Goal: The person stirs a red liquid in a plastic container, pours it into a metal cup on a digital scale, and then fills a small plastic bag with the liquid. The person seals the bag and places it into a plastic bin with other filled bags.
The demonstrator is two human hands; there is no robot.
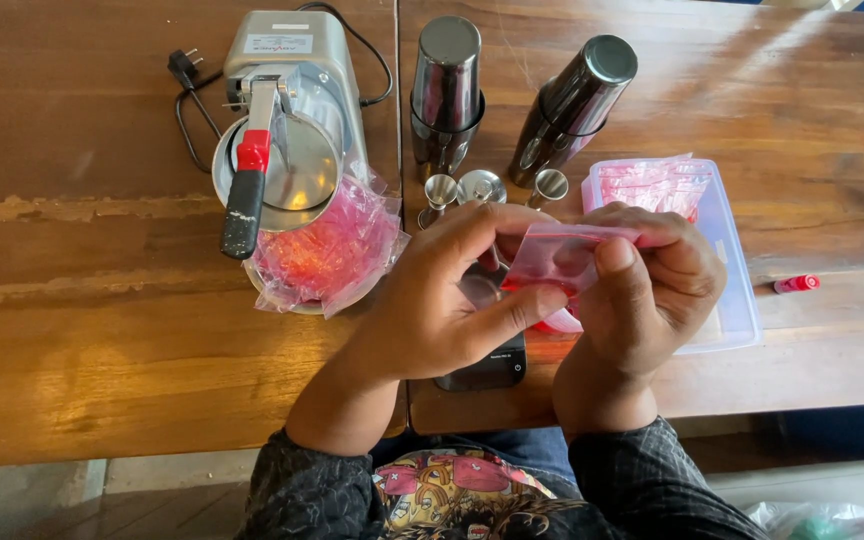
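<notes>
At a worn wooden table crowded with a grey hand-lever machine, 2 steel shakers and a clear tray of pink packets, a person's left hand and right hand pinch 1 small pink plastic bag between thumbs and fingers, above a dark scale. The film looks light, limp and slippery, best gripped by its top edge.

Wooden desk, two planks w/ seam down the middle. Far left: grey press machine w/ black cord, pink bag at its base. Far centre: two steel shakers, small jiggers. Right: clear tray, red marker. Near centre: digital scale.
</notes>
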